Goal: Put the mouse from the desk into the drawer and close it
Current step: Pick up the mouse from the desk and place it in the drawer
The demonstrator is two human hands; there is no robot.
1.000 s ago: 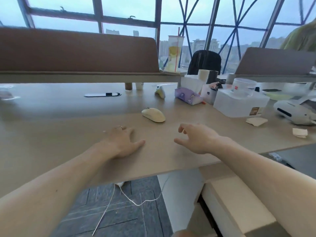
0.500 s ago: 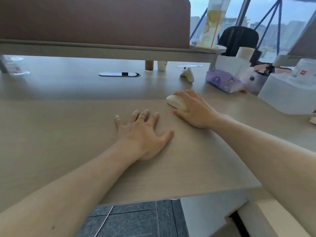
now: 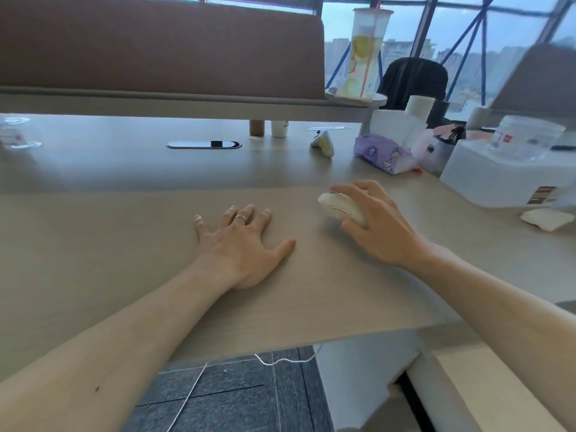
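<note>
A cream mouse (image 3: pixel 338 206) is tilted up off the wooden desk (image 3: pixel 109 232), right of centre. My right hand (image 3: pixel 378 224) is wrapped around it, fingers over the top and thumb underneath. My left hand (image 3: pixel 243 244) lies flat on the desk to the left of the mouse, fingers spread, a ring on one finger. Below the desk's front edge at the lower right stands a pale drawer cabinet (image 3: pixel 461 385); a dark gap runs along its left side and I cannot tell whether a drawer is open.
On the right of the desk sit a white box (image 3: pixel 498 179) with a plastic tub on it, a purple tissue pack (image 3: pixel 383 154) and a crumpled tissue (image 3: pixel 545 218). A brown divider (image 3: pixel 156 48) and a shelf with a drink cup (image 3: pixel 367 54) run behind. A white cable (image 3: pixel 280 360) hangs over the floor.
My right hand reached forward to the mouse, closed on it and has lifted and tilted it off the desk. My left hand slid forward and stayed flat.
</note>
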